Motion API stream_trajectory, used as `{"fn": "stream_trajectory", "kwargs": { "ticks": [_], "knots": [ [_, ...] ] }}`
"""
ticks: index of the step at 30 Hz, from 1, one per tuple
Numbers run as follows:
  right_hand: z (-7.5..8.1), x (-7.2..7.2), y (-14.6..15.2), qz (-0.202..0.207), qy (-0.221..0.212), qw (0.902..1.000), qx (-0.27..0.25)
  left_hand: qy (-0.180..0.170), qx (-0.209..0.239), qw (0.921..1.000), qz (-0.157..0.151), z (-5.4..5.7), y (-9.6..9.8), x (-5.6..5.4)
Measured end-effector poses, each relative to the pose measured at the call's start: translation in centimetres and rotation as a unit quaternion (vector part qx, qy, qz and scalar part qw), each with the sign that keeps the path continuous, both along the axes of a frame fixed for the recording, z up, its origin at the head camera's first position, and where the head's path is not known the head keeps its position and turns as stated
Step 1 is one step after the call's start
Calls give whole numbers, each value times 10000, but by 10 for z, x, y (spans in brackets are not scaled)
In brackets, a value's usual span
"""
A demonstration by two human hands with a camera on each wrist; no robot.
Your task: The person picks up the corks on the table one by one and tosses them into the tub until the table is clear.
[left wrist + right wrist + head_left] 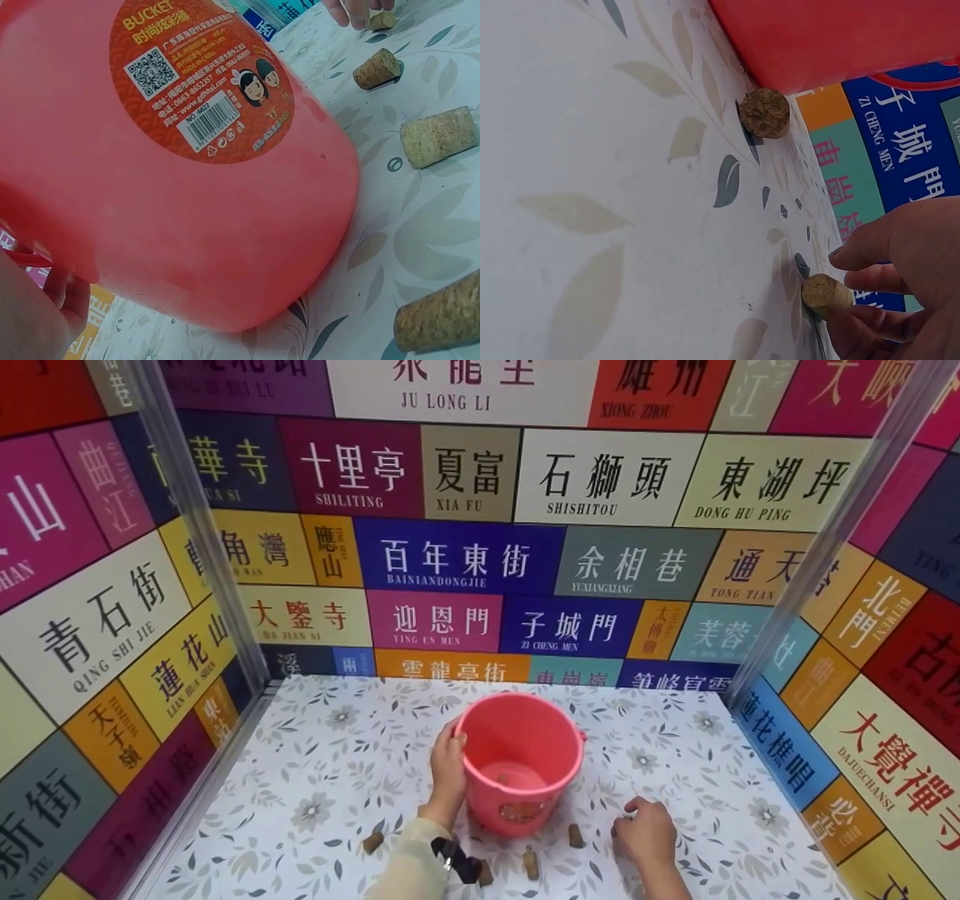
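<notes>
Pink bucket (487, 801) gripped by my left hand (448, 772); toward the desk's (720, 795) right edge, lifting a cork (826, 294) seems the step: my parted right hand (649, 836) should pinch.

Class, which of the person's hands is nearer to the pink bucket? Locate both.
Left. The left hand grips the pink bucket at its left side; the right hand is apart, to its right, beside a cork.
</notes>
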State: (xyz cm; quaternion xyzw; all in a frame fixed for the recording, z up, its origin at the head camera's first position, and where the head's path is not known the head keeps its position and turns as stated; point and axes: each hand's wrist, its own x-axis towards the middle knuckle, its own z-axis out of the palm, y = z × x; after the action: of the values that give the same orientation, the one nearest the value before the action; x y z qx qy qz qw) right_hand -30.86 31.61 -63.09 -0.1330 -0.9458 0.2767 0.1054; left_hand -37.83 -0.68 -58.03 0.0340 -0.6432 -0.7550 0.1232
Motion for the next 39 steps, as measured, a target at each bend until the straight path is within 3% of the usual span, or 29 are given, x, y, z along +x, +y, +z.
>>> {"fn": "stream_trajectory", "kwargs": {
  "ticks": [8, 28, 36, 39],
  "knots": [
    [-7, -2, 1, -183, -571, 9982, -38, 201, -11, 9998, 89, 3, 2, 3],
    [-9, -1, 2, -35, -538, 9984, 149, -44, -28, 10000, -56, 2, 1, 1],
    [-4, 1, 1, -49, -772, 9970, -98, 278, 8, 9995, 135, 0, 1, 1],
    [-3, 0, 0, -85, -900, 9958, -171, 235, -14, 9996, 131, -1, 1, 0]
  ]
}}
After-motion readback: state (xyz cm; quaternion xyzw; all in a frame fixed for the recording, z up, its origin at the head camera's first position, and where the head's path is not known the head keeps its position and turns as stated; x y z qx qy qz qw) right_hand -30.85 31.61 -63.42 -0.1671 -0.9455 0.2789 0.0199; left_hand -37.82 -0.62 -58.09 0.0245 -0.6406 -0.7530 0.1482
